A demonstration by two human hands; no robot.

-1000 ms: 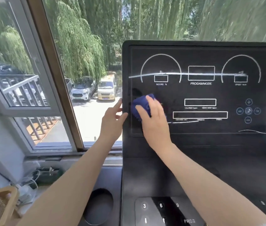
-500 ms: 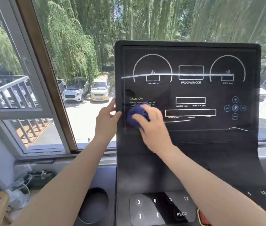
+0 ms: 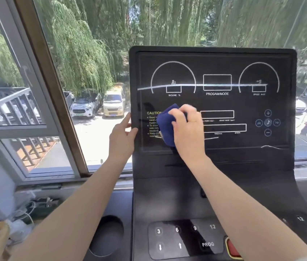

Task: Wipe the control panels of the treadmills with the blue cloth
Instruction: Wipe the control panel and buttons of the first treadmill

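The right hand [image 3: 186,132] is curled around the cloth [image 3: 165,125], arm reaching up. The left hand [image 3: 121,137] holds the panel's [image 3: 224,53] left edge, thumb in front.

The control panel [image 3: 243,102] was glossy black plastic, mirroring the daylight. The cloth [image 3: 166,125] against it looked soft, matt and blue. Below the panel, the keypad [image 3: 184,238] was smooth and shiny. Left of the panel, the window frame [image 3: 53,95] looked like brown wood.
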